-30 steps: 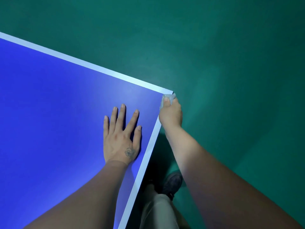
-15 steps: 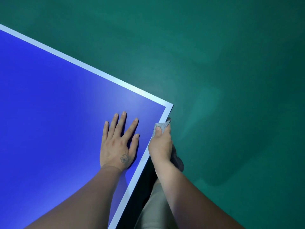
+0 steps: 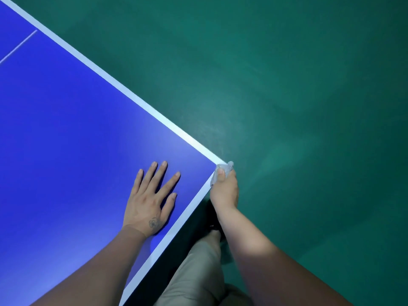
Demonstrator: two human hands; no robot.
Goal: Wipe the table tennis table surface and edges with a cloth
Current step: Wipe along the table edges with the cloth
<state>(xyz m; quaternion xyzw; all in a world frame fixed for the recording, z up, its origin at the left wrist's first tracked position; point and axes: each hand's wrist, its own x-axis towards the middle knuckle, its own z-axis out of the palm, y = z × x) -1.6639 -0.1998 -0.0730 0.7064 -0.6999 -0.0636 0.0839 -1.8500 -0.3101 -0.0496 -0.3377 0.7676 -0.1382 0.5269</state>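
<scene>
The blue table tennis table [image 3: 66, 140] with white border lines fills the left half of the view, its corner near the centre right. My left hand [image 3: 150, 199] lies flat on the blue surface with fingers spread, close to the near edge. My right hand [image 3: 225, 191] grips a small grey cloth [image 3: 224, 167] and presses it against the table's side edge right at the corner. Most of the cloth is hidden under my fingers.
Green floor [image 3: 309, 107] surrounds the table on the right and top. My leg in light trousers [image 3: 194, 272] stands beside the near edge, with a dark shoe partly hidden behind my right forearm. A thin white centre line [image 3: 19, 48] crosses the table at far left.
My right hand slid the cloth back down the side edge, then up again to the corner. My left hand stayed flat on the surface. The view shifted so the corner sits lower.
</scene>
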